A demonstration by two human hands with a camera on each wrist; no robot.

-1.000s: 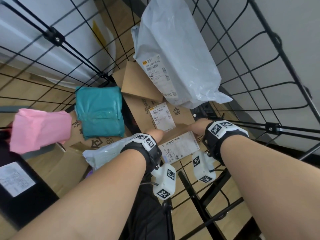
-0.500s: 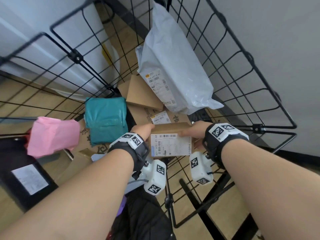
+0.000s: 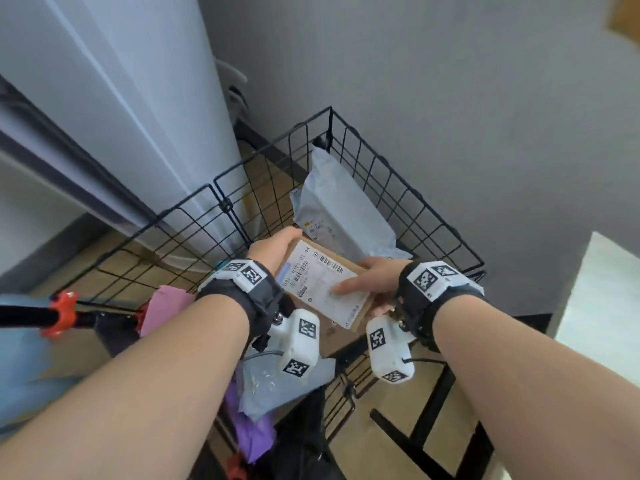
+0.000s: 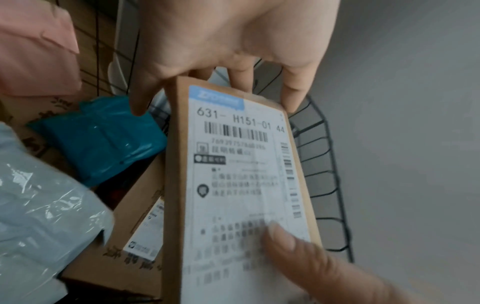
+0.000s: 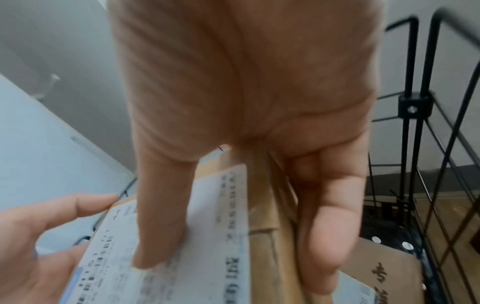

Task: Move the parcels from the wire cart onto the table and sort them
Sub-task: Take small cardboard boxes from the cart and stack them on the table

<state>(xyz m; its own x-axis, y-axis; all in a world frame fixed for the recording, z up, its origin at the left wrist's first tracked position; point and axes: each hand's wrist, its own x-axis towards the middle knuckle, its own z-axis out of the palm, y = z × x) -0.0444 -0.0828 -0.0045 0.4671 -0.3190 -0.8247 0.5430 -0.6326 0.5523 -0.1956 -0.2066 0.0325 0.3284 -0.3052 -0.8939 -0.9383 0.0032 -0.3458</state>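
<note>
A flat brown cardboard box [image 3: 322, 282] with a white shipping label hangs above the black wire cart [image 3: 433, 216], held at both ends. My left hand [image 3: 277, 249] grips its far end, thumb on one side and fingers behind [image 4: 233, 51]. My right hand [image 3: 367, 282] pinches the near end, with the thumb pressed on the label [image 5: 161, 236] and the fingers curled under. Still in the cart are a grey poly mailer [image 3: 343, 209] leaning on the back wall, a teal parcel [image 4: 103, 139], a pink parcel [image 4: 33, 51], a larger cardboard box [image 4: 130, 257] and a pale crinkled bag [image 4: 39, 226].
A white table corner [image 3: 602, 306] shows at the right edge. A pale rounded column [image 3: 138, 116] stands left of the cart and a grey wall behind it. A black pole with a red clamp [image 3: 60, 313] crosses at the left. A purple bag [image 3: 252, 434] lies below my left wrist.
Both hands have lifted the labelled box up out of the cart, from among the parcels to above the rim. The head view has pulled back and upward.
</note>
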